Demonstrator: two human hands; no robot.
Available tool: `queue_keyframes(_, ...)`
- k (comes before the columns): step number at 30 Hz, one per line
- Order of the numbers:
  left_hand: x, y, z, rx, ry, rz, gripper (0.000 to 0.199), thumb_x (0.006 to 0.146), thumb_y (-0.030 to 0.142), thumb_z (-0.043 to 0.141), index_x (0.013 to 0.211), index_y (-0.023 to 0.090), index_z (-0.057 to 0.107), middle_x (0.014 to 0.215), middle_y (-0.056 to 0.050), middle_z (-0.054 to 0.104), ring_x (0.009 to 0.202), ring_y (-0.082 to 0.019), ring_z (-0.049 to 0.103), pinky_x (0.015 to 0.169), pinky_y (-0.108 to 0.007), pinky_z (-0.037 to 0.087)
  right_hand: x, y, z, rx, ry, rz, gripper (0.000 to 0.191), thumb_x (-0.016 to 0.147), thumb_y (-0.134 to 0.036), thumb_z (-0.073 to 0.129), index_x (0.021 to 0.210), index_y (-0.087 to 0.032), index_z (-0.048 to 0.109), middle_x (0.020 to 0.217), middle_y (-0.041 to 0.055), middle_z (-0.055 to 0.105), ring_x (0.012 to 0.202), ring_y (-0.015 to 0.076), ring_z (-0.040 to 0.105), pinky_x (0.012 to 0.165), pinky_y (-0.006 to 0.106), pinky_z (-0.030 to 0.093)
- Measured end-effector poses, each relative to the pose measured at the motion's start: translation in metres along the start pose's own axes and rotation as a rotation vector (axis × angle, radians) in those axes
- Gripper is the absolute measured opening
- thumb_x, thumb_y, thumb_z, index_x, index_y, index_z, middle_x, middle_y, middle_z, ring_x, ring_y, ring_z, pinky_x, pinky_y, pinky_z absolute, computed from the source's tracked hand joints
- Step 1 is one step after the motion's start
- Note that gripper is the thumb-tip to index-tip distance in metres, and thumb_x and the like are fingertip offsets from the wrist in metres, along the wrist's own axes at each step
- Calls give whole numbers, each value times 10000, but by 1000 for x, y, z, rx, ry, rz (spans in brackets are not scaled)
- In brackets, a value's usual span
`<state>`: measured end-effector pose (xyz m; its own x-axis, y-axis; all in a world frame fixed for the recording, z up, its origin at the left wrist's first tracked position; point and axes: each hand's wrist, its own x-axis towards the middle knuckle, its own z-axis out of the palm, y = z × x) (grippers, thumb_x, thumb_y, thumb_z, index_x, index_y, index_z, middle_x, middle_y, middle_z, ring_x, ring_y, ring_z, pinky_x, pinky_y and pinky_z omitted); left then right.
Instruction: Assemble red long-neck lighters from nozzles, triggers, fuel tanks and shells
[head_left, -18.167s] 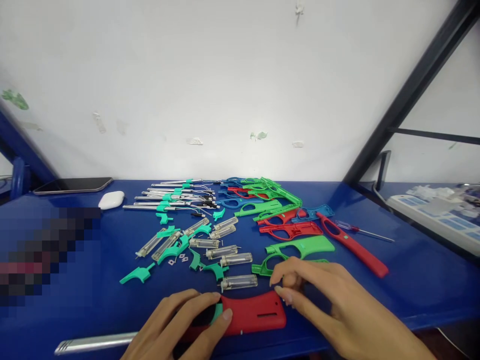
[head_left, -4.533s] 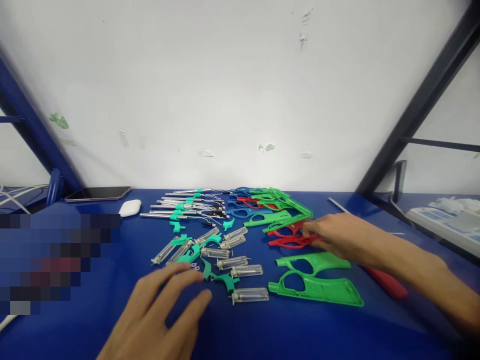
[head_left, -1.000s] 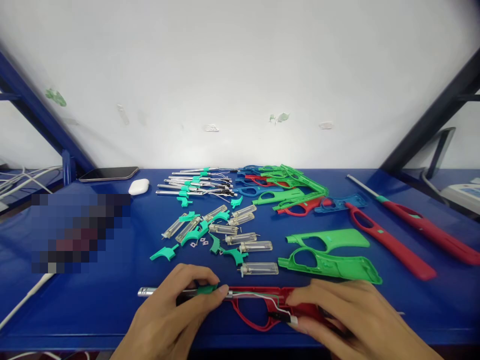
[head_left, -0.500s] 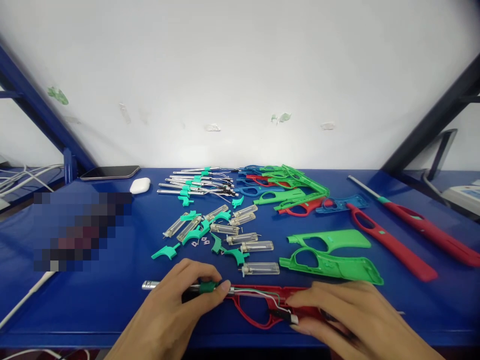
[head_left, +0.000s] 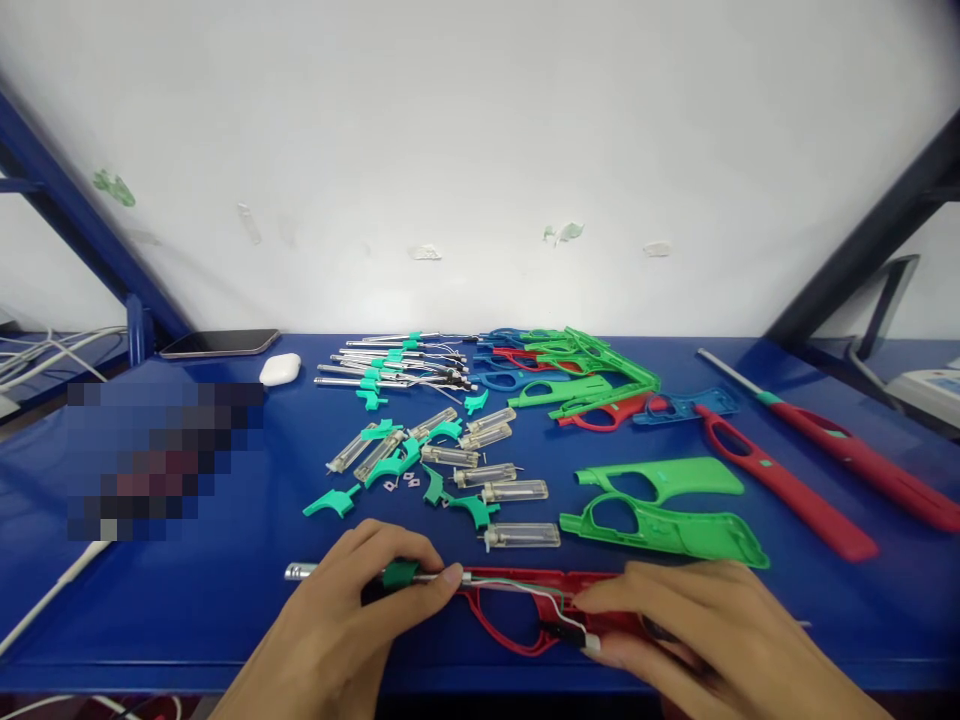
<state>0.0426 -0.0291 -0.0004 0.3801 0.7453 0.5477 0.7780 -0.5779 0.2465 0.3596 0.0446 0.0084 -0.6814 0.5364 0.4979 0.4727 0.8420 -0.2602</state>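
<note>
Head view, left hand partly closed, pinching silver rod, right hand curled, gripping red casing

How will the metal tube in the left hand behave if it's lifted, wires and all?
The metal tube is probably stiff, as it runs straight, and its shiny surface may be slippery. The thin wires look floppy: they curve on their way to the black part, which could dangle if unsupported.
</note>
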Motion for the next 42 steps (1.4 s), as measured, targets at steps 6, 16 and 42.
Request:
queue_keyframes(6, -7, -7, -3, 18, -45, -65, 619, 1016, -3, 424, 1356, 420, 724, 1154, 41, 760, 921, -74, 747, 817, -166, 603, -2, 2, 1, 3, 0, -10, 324, 1182, -586, 475, 1147, -407, 743, 933, -202, 844, 718, 73, 835, 617, 224, 606)
queue_keyframes(16, 7, 4, -6, 41, 17, -26, 574, 957, -13, 462, 1260, 379, 751, 1018, 65, 787, 818, -71, 742, 749, -149, 604, 4, 0, -1, -11, 25, -22, 384, 1192, -587, 438, 1096, -392, 755, 910, -194, 846, 693, 69, 829, 584, 221, 593)
queue_keyframes(42, -15, -3, 4, 110, -30, -58, 600, 967, -2, 467, 1355, 374, 727, 1180, 11, 778, 1038, -151, 704, 951, -240, 572, 4, -5, 2, -122, 132, -141, 526, 1246, -388, 353, 1037, -284, 825, 955, -142, 887, 616, 60, 785, 550, 275, 526)
